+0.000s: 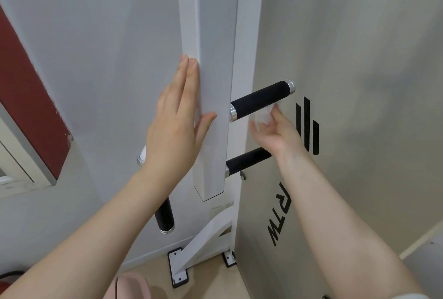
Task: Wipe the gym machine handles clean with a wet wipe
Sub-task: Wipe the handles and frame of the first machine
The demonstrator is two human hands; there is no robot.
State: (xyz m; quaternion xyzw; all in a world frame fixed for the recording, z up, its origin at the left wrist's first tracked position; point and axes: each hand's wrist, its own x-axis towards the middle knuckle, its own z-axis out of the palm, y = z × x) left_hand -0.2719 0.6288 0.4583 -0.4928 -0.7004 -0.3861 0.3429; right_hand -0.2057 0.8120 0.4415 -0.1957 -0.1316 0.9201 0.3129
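A white square bar of the gym machine hangs down the middle. Black foam handles with chrome end caps stick out of it: an upper right handle, a lower right handle and a lower left handle. My left hand lies flat against the bar's left face, fingers straight, thumb on its front. My right hand sits just under the upper right handle, palm up, with a crumpled white wet wipe in its fingers. The wipe is just below the foam; whether it touches is unclear.
A white frame post with a diagonal brace is bolted to the floor behind the bar. A beige panel with black lettering fills the right. A red-brown panel is on the left wall.
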